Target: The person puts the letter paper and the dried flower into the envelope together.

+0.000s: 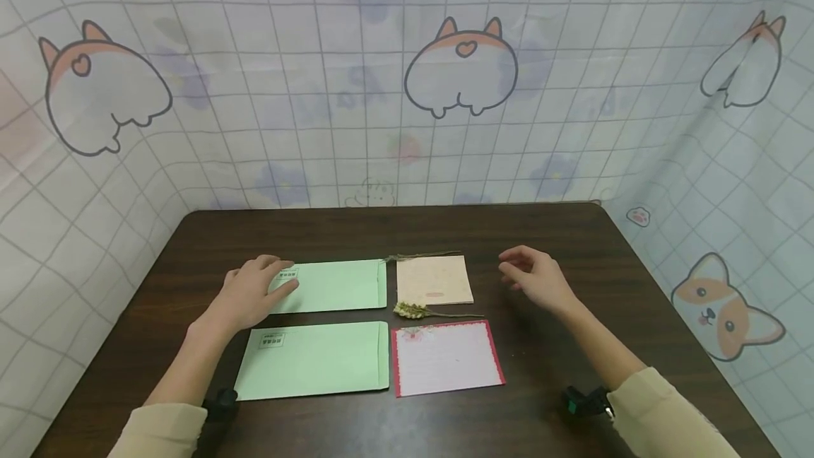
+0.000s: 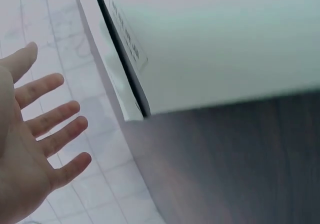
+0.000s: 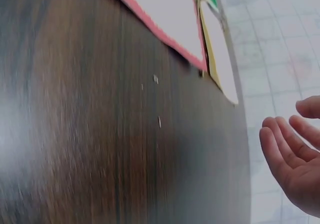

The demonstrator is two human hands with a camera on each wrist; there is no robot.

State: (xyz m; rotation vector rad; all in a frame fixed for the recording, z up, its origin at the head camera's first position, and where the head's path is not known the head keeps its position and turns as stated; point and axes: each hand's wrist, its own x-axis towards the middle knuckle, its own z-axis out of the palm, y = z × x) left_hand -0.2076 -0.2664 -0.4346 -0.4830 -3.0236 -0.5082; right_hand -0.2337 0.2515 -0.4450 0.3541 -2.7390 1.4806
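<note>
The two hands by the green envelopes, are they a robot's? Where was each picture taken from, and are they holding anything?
No robot here: they are a person's own bare left hand and right hand. The wide picture is taken from the person's head, looking forward and down. The other two come from the wrists, each watching its own hand.

On the dark table lie a far green envelope, a near green envelope, a cream card, a red-edged sheet and, between those last two, a flower sprig.

Nothing seems to be held. The left fingers are spread; in the head picture that hand overlaps the far envelope, but I can't tell whether it touches.
</note>
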